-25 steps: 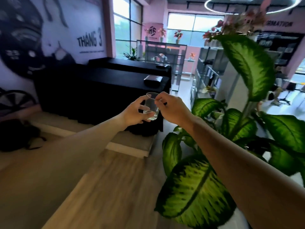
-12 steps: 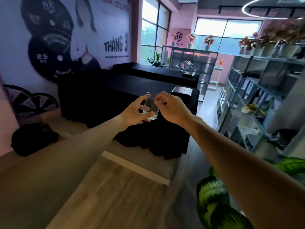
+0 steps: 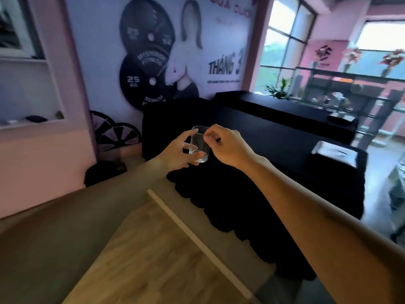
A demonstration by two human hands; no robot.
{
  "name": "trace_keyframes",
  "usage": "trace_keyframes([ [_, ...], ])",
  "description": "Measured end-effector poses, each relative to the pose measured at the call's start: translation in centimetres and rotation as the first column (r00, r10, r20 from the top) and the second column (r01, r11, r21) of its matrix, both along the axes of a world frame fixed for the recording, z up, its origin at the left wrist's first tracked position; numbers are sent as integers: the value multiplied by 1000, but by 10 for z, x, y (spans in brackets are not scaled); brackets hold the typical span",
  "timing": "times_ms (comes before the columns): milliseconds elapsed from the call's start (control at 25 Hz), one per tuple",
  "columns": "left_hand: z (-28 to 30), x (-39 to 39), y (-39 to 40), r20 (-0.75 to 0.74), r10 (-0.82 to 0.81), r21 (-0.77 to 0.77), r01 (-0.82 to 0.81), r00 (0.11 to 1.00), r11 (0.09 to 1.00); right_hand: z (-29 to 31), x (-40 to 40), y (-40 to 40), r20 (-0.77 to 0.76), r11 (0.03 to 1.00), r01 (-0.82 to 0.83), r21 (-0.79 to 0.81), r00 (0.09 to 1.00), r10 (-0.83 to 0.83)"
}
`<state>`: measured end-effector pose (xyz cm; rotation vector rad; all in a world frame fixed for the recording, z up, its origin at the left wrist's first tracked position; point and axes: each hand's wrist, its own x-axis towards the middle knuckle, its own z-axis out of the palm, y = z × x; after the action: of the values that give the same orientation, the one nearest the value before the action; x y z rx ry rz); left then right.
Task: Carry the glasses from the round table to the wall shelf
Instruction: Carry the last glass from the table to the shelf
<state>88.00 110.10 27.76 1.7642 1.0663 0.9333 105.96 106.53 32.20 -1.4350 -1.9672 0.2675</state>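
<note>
A small clear drinking glass point(image 3: 199, 145) is held upright in mid-air in front of me, at the centre of the view. My left hand point(image 3: 175, 153) curls round its left side and base. My right hand point(image 3: 228, 145) pinches its rim from the right with thumb and forefinger. A white wall shelf point(image 3: 28, 123) is set into the pink wall at the far left, with a few small dark items on it. The round table is out of view.
Black-draped tables point(image 3: 274, 137) stand ahead and to the right, with a raised floor step point(image 3: 197, 235) before them. A dark bag point(image 3: 103, 174) and spoked wheels point(image 3: 118, 137) lean by the left wall. A metal rack point(image 3: 350, 93) with plants stands by the windows.
My view has swung left: the large leafy plant and the right-hand shelving have left the frame, and the wall shelf has come in at the left. Both hands still hold the glass.
</note>
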Motion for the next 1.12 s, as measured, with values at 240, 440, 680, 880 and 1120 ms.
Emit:
trace_keyframes([
  [240, -5, -126, 139, 90, 245, -58, -240, 965, 969, 2, -126, 176, 10, 968, -251, -27, 968, 251],
  [440, -10, -262, 237, 126, 409, -74, -403, 904, 912, -3, -270, 305, 22, 922, -388, -10, 921, 388],
  [680, 12, -413, 355, 66, 521, -35, -520, 851, 853, 11, -423, 444, -14, 866, -500, -25, 866, 499],
  [880, 15, -526, 464, 50, 597, -23, -597, 801, 802, 13, -538, 570, 15, 814, -580, 4, 814, 580],
  [1120, 25, -641, 584, 80, 694, 11, -697, 716, 717, 23, -670, 711, 8, 722, -691, 45, 723, 691],
])
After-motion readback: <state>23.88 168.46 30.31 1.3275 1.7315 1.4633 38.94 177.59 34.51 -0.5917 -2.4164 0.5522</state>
